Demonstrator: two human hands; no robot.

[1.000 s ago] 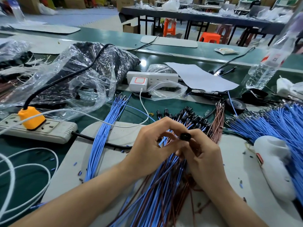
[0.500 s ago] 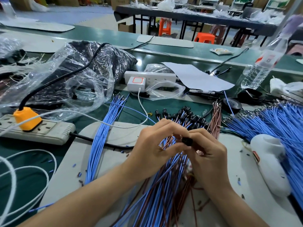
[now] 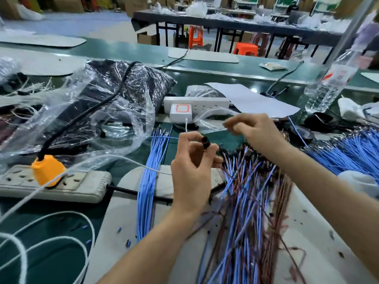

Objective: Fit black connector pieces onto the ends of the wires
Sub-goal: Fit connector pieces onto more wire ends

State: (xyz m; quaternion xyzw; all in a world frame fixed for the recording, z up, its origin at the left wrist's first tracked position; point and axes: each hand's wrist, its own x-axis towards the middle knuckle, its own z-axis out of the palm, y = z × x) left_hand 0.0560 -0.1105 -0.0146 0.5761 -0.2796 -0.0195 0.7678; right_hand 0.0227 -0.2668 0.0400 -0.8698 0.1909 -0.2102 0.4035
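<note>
My left hand (image 3: pixel 191 177) is raised over the mat and pinches a small black connector piece (image 3: pixel 205 142) between thumb and fingertips. A mixed bundle of blue and brown wires (image 3: pixel 246 203) fans out below it, several ends bearing black connectors (image 3: pixel 253 155). My right hand (image 3: pixel 257 133) hovers further back over those ends, blurred, its fingers curled; whether it holds anything is unclear. A separate bunch of bare blue wires (image 3: pixel 150 177) lies to the left.
A grey power strip (image 3: pixel 82 186) with an orange plug (image 3: pixel 48 170) lies at left, behind it a crumpled plastic bag (image 3: pixel 98 111). A white power strip (image 3: pixel 196 101), paper sheet (image 3: pixel 252 99) and water bottle (image 3: pixel 332 83) stand behind. More blue wires (image 3: pixel 348 152) lie right.
My hands have parted. The right hand has left the connector and moved up and away towards the back; the left hand has lifted, keeping the black connector.
</note>
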